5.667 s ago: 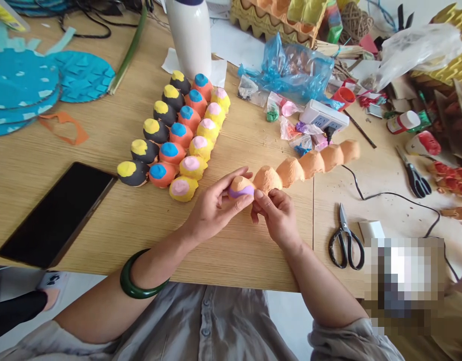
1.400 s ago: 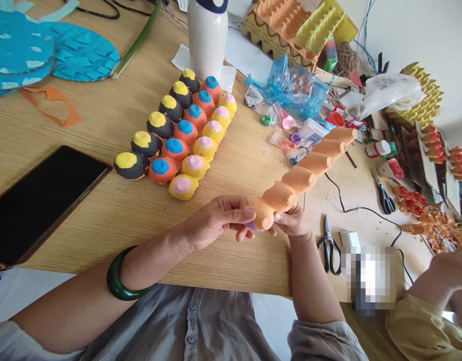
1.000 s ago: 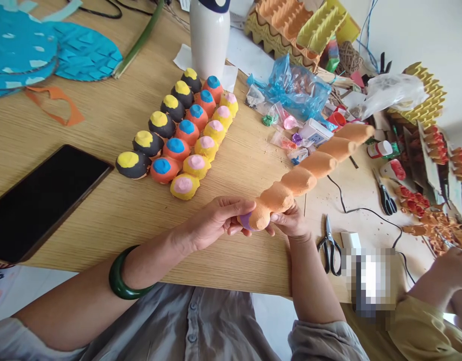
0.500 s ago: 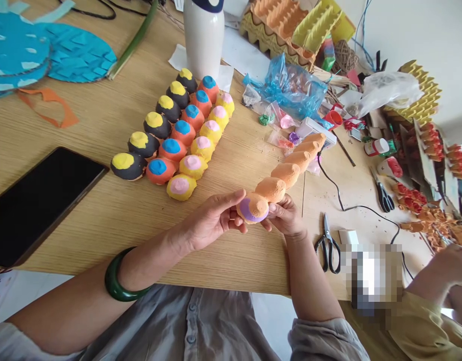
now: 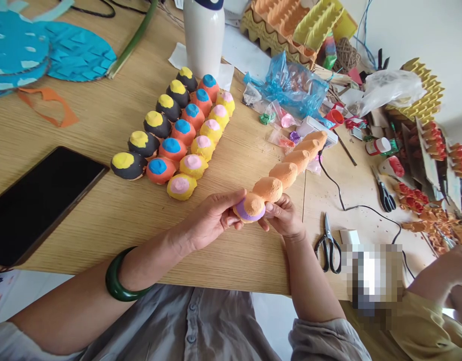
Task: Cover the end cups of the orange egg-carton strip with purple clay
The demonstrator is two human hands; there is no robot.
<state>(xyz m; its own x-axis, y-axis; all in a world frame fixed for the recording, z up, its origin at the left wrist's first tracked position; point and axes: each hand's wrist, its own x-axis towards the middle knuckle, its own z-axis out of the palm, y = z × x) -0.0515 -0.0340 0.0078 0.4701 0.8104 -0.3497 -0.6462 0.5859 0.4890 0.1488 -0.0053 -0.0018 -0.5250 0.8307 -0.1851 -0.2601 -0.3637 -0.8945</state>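
Both my hands hold the near end of an orange egg-carton strip, a row of several rounded bumps slanting up and away to the right. Purple clay covers the lower part of the nearest bump. My left hand pinches that bump from the left, thumb on top. From the right, my right hand grips its other side, with fingers partly hidden beneath. Left of the strip lie three finished-looking rows: black bumps with yellow tops, orange bumps with blue tops and yellow bumps with pink tops.
A phone lies at left, a white bottle behind the rows. Scissors and a black cable are at right. Clay packets and a blue plastic bag lie farther back, near stacked egg trays. Another person's arm shows at right.
The strip's near end has tilted and shifted slightly left in my hands, so its purple part now looks like a narrower band. Both hands keep their hold.
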